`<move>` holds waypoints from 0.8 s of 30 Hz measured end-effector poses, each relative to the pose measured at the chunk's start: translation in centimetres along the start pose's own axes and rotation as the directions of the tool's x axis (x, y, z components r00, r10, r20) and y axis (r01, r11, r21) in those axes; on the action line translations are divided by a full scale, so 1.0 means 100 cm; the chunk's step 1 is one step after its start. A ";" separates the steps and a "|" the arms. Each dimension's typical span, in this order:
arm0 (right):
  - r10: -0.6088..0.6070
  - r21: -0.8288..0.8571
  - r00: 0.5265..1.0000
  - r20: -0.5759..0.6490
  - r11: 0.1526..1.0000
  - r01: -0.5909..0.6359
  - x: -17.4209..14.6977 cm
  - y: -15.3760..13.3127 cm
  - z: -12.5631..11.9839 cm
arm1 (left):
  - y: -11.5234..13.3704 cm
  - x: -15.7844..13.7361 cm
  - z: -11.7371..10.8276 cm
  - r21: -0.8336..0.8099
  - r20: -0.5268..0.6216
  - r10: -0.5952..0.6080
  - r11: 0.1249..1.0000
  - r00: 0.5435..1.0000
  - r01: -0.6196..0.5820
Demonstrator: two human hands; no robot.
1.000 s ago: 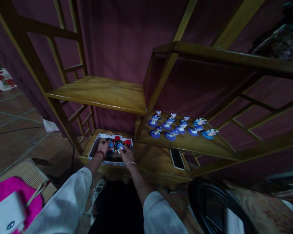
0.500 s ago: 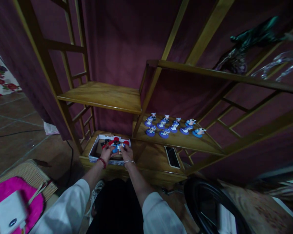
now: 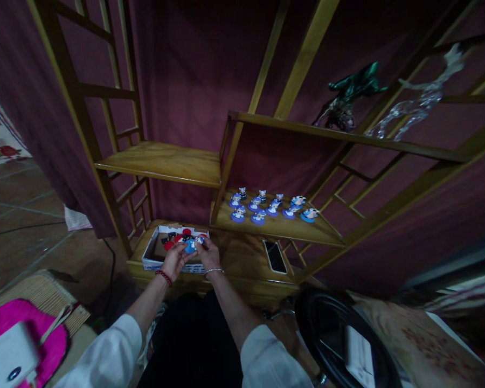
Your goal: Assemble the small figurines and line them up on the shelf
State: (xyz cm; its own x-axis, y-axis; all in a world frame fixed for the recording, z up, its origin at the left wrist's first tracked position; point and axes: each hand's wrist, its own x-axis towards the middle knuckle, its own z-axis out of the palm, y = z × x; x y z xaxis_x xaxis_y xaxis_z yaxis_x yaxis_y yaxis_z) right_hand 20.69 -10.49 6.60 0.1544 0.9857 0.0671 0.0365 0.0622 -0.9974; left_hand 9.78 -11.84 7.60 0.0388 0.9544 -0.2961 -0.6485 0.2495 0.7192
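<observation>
My left hand and my right hand meet over the front of a shallow cardboard box. Between them they grip a small figurine with a blue base and white parts; its finer shape is too small to make out. Fingers of both hands are closed on it. Inside the box lie red and black figurines, partly hidden behind my hands. On the shelf to the right stand several figurines with purple or blue bases, set in rows.
A phone lies on the lower board right of the box. Wooden shelf overhangs the box. Green statuette and clear deer ornament stand higher. A black round seat is at lower right, a white device at left.
The view has swung to the right, so the shelves sit further left. Both hands still hold the blue-based figurine, its blue base now turned more toward the camera.
</observation>
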 end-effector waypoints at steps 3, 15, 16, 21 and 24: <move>-0.039 -0.063 0.999 0.006 0.997 0.040 -0.005 -0.008 -0.008 | 0.000 -0.010 0.007 -0.033 0.007 0.005 0.999 1.000 -0.005; -0.164 -0.256 0.987 0.002 0.953 0.159 -0.029 -0.037 -0.033 | -0.003 -0.045 0.028 -0.165 0.066 0.023 0.986 0.998 -0.012; -0.171 -0.252 0.985 0.007 0.953 0.167 -0.031 -0.039 -0.034 | -0.003 -0.048 0.029 -0.159 0.067 0.022 0.987 0.997 -0.011; -0.211 -0.262 0.977 0.008 0.943 0.206 -0.040 -0.050 -0.040 | 0.001 -0.061 0.036 -0.060 0.071 0.018 0.998 0.997 -0.013; -0.241 -0.266 0.970 0.001 0.935 0.233 -0.042 -0.053 -0.042 | 0.002 -0.064 0.040 -0.051 0.075 0.017 0.999 0.997 -0.014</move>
State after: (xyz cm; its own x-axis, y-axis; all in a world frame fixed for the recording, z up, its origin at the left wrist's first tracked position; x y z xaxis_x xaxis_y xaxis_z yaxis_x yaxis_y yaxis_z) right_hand 23.96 -15.63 11.74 0.1402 0.9417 0.3059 0.3325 0.2463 -0.9104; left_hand 12.46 -17.28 12.18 0.0845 0.9682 -0.2356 -0.6865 0.2279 0.6904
